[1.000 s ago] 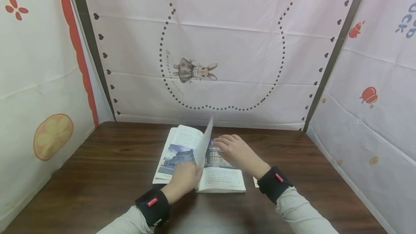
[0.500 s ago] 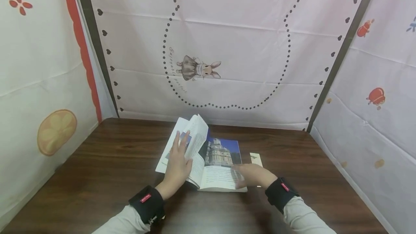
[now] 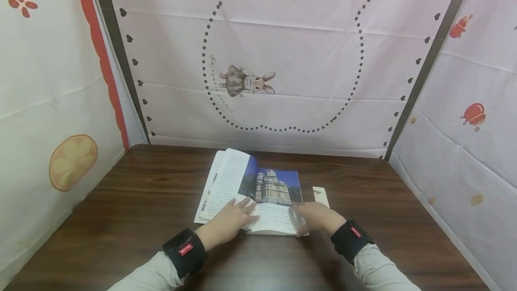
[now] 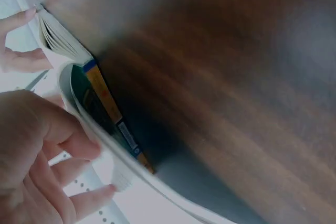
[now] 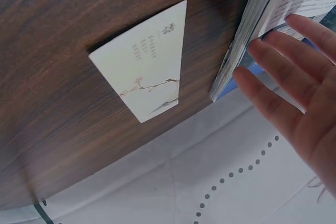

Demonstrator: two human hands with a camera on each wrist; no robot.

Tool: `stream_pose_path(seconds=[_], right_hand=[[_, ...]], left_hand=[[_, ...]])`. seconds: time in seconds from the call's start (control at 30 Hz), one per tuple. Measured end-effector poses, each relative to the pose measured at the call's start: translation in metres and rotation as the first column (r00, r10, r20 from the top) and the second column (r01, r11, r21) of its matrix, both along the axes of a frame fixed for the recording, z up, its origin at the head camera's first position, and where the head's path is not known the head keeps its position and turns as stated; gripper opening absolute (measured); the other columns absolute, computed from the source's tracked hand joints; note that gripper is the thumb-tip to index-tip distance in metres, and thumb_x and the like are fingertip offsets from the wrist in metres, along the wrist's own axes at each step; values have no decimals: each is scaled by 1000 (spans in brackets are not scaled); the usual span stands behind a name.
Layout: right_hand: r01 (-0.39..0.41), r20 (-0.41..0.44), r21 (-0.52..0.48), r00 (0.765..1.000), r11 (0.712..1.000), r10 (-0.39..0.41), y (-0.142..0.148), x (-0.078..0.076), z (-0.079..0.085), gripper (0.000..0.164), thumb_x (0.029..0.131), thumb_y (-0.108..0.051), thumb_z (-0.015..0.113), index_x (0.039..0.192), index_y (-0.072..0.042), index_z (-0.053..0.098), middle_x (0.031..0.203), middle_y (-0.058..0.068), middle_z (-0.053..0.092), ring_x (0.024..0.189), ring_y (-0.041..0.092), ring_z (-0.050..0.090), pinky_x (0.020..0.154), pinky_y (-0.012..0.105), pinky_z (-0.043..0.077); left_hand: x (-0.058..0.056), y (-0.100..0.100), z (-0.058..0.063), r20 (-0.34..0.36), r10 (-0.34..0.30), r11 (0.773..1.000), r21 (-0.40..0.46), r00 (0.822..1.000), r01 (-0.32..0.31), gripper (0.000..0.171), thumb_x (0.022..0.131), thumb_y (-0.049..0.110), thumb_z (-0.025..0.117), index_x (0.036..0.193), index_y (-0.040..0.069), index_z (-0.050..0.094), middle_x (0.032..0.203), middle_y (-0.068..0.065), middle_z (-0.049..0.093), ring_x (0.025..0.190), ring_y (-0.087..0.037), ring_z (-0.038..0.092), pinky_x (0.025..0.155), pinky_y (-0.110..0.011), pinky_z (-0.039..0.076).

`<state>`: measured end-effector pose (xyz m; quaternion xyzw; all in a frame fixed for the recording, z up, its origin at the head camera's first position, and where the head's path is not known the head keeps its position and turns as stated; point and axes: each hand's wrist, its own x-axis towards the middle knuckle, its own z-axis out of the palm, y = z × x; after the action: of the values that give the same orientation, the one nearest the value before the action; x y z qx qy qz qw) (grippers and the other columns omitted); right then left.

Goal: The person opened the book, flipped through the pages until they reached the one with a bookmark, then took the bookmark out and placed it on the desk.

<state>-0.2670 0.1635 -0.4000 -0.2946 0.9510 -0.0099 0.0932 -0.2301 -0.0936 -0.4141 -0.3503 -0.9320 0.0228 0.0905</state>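
An open book [image 3: 227,178] lies on the wooden table, its right page showing a photo of an ornate building [image 3: 274,187] above printed text. My left hand [image 3: 227,222] rests with straight fingers across the lower inner part of the pages, near the gutter. On the lower right page, my right hand [image 3: 319,217] touches the outer edge, its thumb at the bottom corner. The right wrist view has its fingers [image 5: 283,66] extended beside the page edges. From below, the left wrist view shows the orange-and-blue spine [image 4: 107,95] and curving pages.
A pale card [image 5: 144,66] with a painted branch lies on the table [image 3: 133,201] just right of the book, partly behind my right hand in the head view. Printed white cloth [image 3: 299,71] hangs behind and on both sides.
A lifted page has been turned over to the left and now lies flat. My left hand has come down onto the pages; my right hand has moved down to the lower right page edge.
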Motion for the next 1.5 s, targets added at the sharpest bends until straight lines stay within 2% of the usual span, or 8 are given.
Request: stream_pose_path(seconds=[0.17, 0.37, 0.63, 0.87, 1.13, 1.3, 1.4, 1.5], right_hand=[[-13, 12, -13, 1000, 1000, 14, 4, -1, 2, 57, 71, -30, 81, 121, -9, 62, 123, 12, 64, 108, 28, 62, 94, 42, 48], [-140, -137, 9, 981, 990, 140, 7, 1, 4, 11, 82, -15, 70, 91, -9, 69, 75, 1, 68, 61, 10, 52, 60, 27, 47], [-279, -469, 185, 817, 942, 334, 6, 0, 3, 12, 73, -5, 73, 77, -15, 67, 63, -4, 65, 50, 6, 49, 50, 23, 40], [-320, -563, 106, 761, 941, 322, -8, 0, 22, 17, 74, -5, 74, 86, -13, 65, 75, -3, 66, 60, 6, 54, 56, 20, 41], [-483, -768, 72, 531, 873, 357, -26, 8, 42, 24, 74, -7, 76, 97, -10, 67, 96, -1, 71, 86, 10, 66, 80, 23, 52], [-559, -825, 131, 396, 819, 403, -46, 8, 54, 23, 73, -8, 78, 95, -10, 69, 94, -3, 72, 87, 9, 66, 82, 22, 52], [-572, -834, 150, 365, 806, 414, -53, 7, 57, 22, 73, -9, 77, 94, -11, 70, 92, -4, 72, 87, 7, 66, 82, 22, 51], [-576, -834, 141, 369, 806, 409, -54, 6, 56, 20, 74, -8, 77, 92, -11, 70, 90, -4, 72, 85, 6, 67, 80, 22, 51]], left_hand=[[2, 5, -1, 30, 124, 986, 105, 992, -127, 34, 82, -1, 60, 115, 5, 65, 125, -11, 63, 116, -31, 59, 89, -49, 51], [4, 5, -2, 13, 148, 968, 201, 989, -148, 23, 87, 6, 57, 107, 2, 67, 117, -10, 67, 102, -33, 65, 77, -44, 55], [3, 5, -1, 15, 129, 971, 201, 992, -129, 22, 85, 9, 60, 104, 1, 67, 116, -13, 67, 101, -35, 65, 75, -45, 55], [2, 10, -3, 68, 203, 963, 166, 977, -212, 61, 71, 46, 76, 107, -1, 66, 116, -15, 67, 104, -37, 64, 74, -46, 55], [-1, 23, -5, 22, 261, 940, 220, 965, -260, 54, 73, 59, 68, 74, 6, 65, 70, -5, 64, 64, -21, 61, 47, -31, 45], [-4, 28, -9, -2, 307, 927, 228, 952, -299, 54, 80, 61, 61, 57, 12, 55, 60, -1, 58, 54, -16, 56, 41, -25, 35], [-5, 31, -9, -3, 325, 916, 249, 946, -314, 44, 84, 44, 63, 55, 12, 53, 54, 1, 51, 48, -14, 49, 39, -23, 31], [-6, 33, -9, 15, 340, 894, 305, 940, -328, 32, 84, 24, 64, 57, 11, 53, 51, 1, 46, 43, -11, 40, 39, -23, 29]])
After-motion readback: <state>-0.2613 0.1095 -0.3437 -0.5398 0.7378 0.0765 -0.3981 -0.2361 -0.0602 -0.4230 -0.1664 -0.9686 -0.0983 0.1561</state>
